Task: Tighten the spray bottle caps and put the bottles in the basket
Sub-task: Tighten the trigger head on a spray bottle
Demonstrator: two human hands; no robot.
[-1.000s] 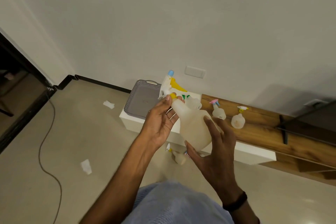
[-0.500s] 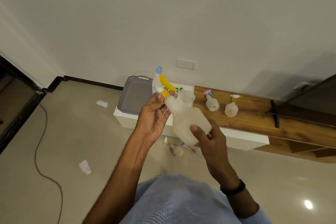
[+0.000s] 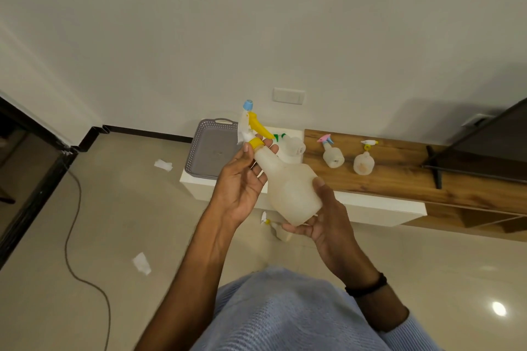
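Observation:
I hold a translucent white spray bottle [image 3: 291, 185] tilted in front of me. Its spray head [image 3: 250, 125] is white with a yellow trigger and a blue nozzle tip. My left hand [image 3: 242, 182] pinches the yellow cap collar at the neck. My right hand [image 3: 328, 222] grips the bottle's base. A grey basket [image 3: 211, 148] sits on the white cabinet behind. Two small bottles, one pink-capped [image 3: 332, 152] and one yellow-capped [image 3: 364, 159], stand on the wooden shelf. Another bottle with a green trigger [image 3: 293, 147] lies partly hidden behind the held one.
One more small bottle [image 3: 278, 229] lies on the floor under my hands. Paper scraps [image 3: 141, 262] and a cable [image 3: 71, 236] are on the tiled floor at left. A dark screen [image 3: 490, 145] stands on the wooden shelf [image 3: 399, 179] at right.
My right hand has slid down from the bottle's side to its base. My left hand stays at the cap collar. The view has shifted slightly.

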